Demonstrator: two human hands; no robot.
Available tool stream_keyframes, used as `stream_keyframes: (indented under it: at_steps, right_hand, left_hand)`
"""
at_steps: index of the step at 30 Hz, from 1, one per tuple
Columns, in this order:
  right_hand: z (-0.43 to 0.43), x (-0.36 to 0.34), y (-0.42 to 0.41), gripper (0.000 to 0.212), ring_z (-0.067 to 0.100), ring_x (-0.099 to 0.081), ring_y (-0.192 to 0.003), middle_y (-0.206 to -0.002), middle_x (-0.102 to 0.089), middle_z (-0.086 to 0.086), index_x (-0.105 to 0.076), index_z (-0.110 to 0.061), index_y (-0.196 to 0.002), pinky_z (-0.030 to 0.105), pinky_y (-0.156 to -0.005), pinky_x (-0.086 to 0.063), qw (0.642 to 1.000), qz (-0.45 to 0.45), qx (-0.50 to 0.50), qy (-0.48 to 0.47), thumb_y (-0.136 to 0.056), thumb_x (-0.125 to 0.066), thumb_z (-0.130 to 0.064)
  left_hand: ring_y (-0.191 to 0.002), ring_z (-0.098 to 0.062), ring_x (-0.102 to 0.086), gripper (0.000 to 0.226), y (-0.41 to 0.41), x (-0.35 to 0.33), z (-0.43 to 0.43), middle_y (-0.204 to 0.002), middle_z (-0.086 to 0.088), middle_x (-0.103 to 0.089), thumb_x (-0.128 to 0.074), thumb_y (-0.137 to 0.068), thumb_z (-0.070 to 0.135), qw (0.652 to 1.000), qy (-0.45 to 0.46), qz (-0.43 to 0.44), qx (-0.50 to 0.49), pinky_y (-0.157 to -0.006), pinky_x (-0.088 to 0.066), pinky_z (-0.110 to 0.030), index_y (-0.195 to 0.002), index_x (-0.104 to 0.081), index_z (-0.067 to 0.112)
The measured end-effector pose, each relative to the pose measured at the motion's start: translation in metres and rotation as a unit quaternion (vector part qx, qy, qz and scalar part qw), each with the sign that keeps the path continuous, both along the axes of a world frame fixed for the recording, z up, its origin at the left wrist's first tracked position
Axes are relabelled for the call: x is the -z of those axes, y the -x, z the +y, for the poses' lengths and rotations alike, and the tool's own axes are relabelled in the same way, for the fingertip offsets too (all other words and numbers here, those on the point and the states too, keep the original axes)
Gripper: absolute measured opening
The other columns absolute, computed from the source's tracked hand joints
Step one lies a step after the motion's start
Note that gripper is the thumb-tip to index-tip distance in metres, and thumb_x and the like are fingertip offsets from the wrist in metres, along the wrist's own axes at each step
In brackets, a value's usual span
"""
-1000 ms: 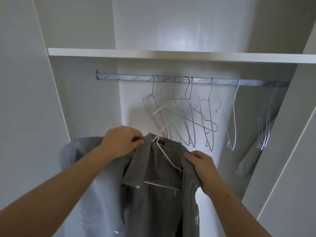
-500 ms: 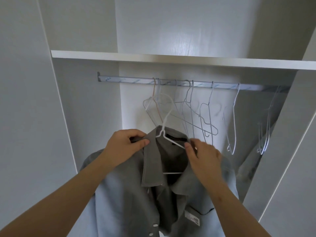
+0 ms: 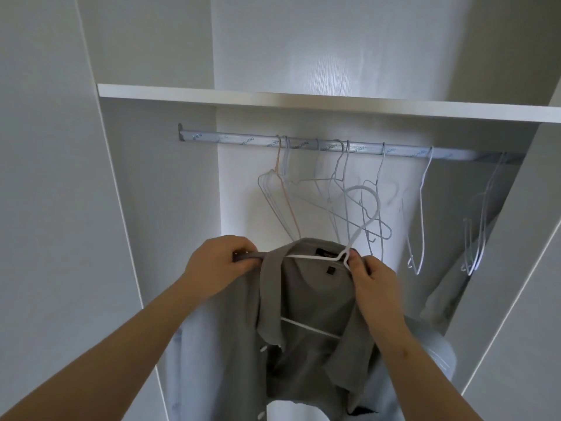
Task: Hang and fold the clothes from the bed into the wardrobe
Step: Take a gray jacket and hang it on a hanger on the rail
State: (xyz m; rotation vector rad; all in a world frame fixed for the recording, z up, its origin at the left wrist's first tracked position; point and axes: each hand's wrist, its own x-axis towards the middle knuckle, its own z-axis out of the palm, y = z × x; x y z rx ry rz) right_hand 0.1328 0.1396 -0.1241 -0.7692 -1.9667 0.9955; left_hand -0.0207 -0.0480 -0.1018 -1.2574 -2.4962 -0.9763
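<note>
Head view: grey shirt [image 3: 303,299] is now seated on the white hanger [image 3: 312,257], collar over the wire arms, front open, body hanging down in front of the wardrobe [image 3: 158,192]. A second ago it drooped off to the left with the hanger only half in. Now it hangs centred between the hands.

Left hand [image 3: 221,262]: grip clamped on the left shoulder/collar edge, same spot as before. Right hand [image 3: 373,278]: has shifted from the shirt's right front to the hanger neck, and its grip now pinches wire and collar together. The hook has swung from left-of-centre to the right and stands free, well below the rail [image 3: 243,138].

Read: the dressing step looks done and hooking is next. The rail's left end is bare. The empty hangers [image 3: 285,165] crowd the middle, directly behind the hook, so there is a snag risk on the way up. Shelf [image 3: 273,100] sits just above the rail, leaving limited headroom.
</note>
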Motion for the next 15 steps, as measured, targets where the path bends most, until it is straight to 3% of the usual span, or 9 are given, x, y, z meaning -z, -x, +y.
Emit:
stream_keyframes:
  at_steps: [2, 4, 6, 8, 11, 13, 15]
  right_hand:
    - [0.001, 0.004, 0.001, 0.042, 0.011, -0.044, -0.056, -0.057, -0.048, -0.001, -0.044, -0.017, -0.058, 0.025, -0.053, -0.033, 1.000, 0.009, -0.005, 0.020, -0.093, -0.048, -0.038]
    - [-0.003, 0.007, 0.005, 0.042, 0.010, -0.044, -0.056, -0.056, -0.048, -0.002, -0.046, -0.017, -0.058, 0.024, -0.052, -0.032, 1.000, 0.004, -0.014, 0.026, -0.093, -0.049, -0.039]
    - [-0.009, 0.009, 0.009, 0.041, 0.009, -0.045, -0.055, -0.057, -0.050, -0.002, -0.047, -0.017, -0.058, 0.022, -0.051, -0.031, 0.999, -0.002, -0.026, 0.026, -0.092, -0.050, -0.039]
    - [-0.013, 0.011, 0.012, 0.038, 0.007, -0.048, -0.058, -0.060, -0.053, -0.004, -0.051, -0.018, -0.061, 0.019, -0.052, -0.033, 0.998, -0.001, -0.048, 0.034, -0.091, -0.052, -0.039]
    - [-0.014, 0.008, 0.009, 0.034, 0.002, -0.051, -0.061, -0.061, -0.056, -0.009, -0.053, -0.024, -0.063, 0.011, -0.053, -0.034, 0.996, -0.004, -0.084, 0.035, -0.092, -0.050, -0.040]
    - [-0.008, 0.007, 0.005, 0.041, 0.004, -0.045, -0.054, -0.053, -0.048, -0.008, -0.045, -0.022, -0.057, 0.008, -0.051, -0.034, 0.997, -0.015, -0.074, 0.011, -0.095, -0.045, -0.039]
    - [-0.001, 0.007, 0.000, 0.048, 0.008, -0.038, -0.051, -0.051, -0.041, -0.005, -0.037, -0.019, -0.054, 0.016, -0.061, -0.037, 0.996, -0.068, -0.036, -0.041, -0.097, -0.039, -0.040]
  left_hand:
    - [-0.085, -0.005, -0.058, 0.012, 0.003, 0.000, -0.004, -0.086, 0.016, -0.062, -0.066, -0.082, 0.025, 0.999, -0.005, -0.046, 0.011, -0.076, -0.045, -0.017, -0.086, -0.060, 0.035]
    - [-0.088, 0.002, -0.057, 0.022, -0.006, -0.002, 0.002, -0.094, 0.020, -0.059, -0.066, -0.084, 0.024, 0.992, -0.009, -0.092, 0.082, -0.075, -0.042, -0.006, -0.096, -0.055, 0.039]
    - [-0.087, 0.006, -0.054, 0.026, -0.015, -0.002, 0.014, -0.095, 0.023, -0.057, -0.063, -0.086, 0.029, 0.988, 0.028, -0.083, 0.130, -0.074, -0.040, -0.003, -0.108, -0.052, 0.035]
    - [-0.078, 0.001, -0.053, 0.024, -0.018, 0.000, 0.024, -0.089, 0.017, -0.058, -0.059, -0.089, 0.028, 0.991, 0.041, -0.031, 0.123, -0.068, -0.039, -0.005, -0.113, -0.055, 0.027]
    - [-0.079, -0.008, -0.056, 0.013, -0.016, 0.000, 0.027, -0.086, 0.007, -0.063, -0.060, -0.089, 0.022, 0.995, -0.032, -0.037, 0.087, -0.067, -0.039, -0.009, -0.102, -0.063, 0.019]
    - [-0.073, 0.001, -0.055, 0.011, -0.012, -0.001, 0.025, -0.081, 0.011, -0.062, -0.063, -0.087, 0.020, 0.995, -0.076, -0.020, 0.059, -0.065, -0.037, -0.003, -0.097, -0.065, 0.018]
    - [-0.071, 0.010, -0.052, 0.010, -0.007, -0.004, 0.022, -0.078, 0.017, -0.058, -0.066, -0.084, 0.015, 0.992, -0.122, -0.005, 0.034, -0.066, -0.035, 0.001, -0.094, -0.066, 0.016]
